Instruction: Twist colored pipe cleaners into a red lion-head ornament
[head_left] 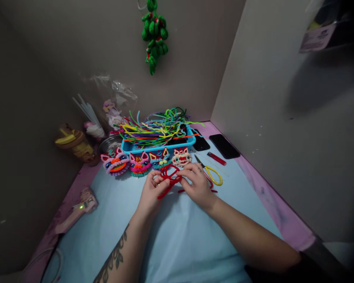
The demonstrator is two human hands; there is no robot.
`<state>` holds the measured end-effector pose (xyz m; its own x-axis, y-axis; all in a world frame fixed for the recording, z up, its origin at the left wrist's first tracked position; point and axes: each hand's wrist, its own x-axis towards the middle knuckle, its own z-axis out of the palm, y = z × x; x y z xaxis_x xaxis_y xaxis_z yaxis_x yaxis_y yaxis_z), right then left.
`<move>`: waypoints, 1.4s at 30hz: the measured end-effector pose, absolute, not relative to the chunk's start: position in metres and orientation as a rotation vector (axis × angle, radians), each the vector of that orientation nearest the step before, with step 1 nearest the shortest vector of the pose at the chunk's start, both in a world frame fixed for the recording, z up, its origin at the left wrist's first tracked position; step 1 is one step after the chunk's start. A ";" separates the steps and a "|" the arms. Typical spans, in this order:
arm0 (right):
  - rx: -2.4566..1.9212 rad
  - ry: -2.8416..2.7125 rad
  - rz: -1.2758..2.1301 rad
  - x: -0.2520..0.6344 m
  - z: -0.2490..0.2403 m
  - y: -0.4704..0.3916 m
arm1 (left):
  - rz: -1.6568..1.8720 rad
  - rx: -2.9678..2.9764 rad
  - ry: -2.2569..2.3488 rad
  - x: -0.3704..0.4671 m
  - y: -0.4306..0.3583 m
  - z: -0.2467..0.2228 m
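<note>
Red pipe cleaners [171,173], bent into a rounded openwork frame, are held up between both hands over the blue cloth. My left hand [153,188] pinches the frame's left side between thumb and fingers, and one red end hangs below the thumb. On the right side, my right hand [196,182] grips the frame with its fingertips. Part of the frame is hidden behind the fingers. Another red pipe cleaner [214,191] lies on the cloth, partly under my right hand. Just beyond that hand rest scissors [215,175] with yellow and red handles.
Several fuzzy lion heads [140,163] stand before a blue basket [144,149] of coloured pipe cleaners [159,127]. At the right lie a red lighter [216,158] and a black phone [224,146]. A pink glue gun [78,210] and lidded cup [76,145] are on the left.
</note>
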<state>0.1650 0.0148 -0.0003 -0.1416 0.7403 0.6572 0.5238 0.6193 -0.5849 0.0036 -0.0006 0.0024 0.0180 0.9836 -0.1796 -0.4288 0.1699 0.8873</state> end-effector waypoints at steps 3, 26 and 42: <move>-0.984 -1.798 0.337 0.163 -0.003 0.015 | 1.282 0.746 0.942 0.004 -0.002 0.002; -0.916 -1.880 0.166 0.165 -0.002 0.016 | 1.309 0.721 0.979 0.005 0.001 0.000; -1.095 -1.646 0.628 0.153 -0.003 0.015 | 1.281 0.637 0.943 0.008 -0.002 0.009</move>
<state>0.1535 0.0146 -0.0025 -0.0693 0.8861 0.4582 0.3553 0.4511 -0.8187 0.0084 -0.0018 0.0089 0.0160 0.9737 -0.2274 -0.5066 0.2039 0.8377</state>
